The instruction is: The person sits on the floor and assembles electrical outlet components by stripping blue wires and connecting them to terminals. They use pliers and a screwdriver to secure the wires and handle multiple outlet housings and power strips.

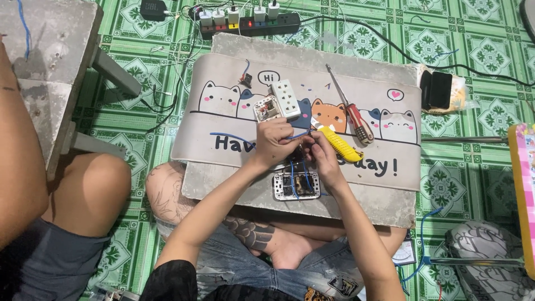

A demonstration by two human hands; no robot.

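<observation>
over cat mat (pixel 223 142), left hand (pixel 274 140) and right hand (pixel 323 159) meet, fingers pinching blue wires (pixel 293 167).

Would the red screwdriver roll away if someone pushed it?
Probably a bit: the red-handled screwdriver with its thin metal shaft looks round, so it may roll sideways. The soft grey cat-print mat beneath should slow it. It looks stiff, not bendy.

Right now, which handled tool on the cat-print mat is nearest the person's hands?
The yellow-handled tool, which touches the right hand. The red-handled screwdriver lies farther up the mat, apart from both hands.
</observation>
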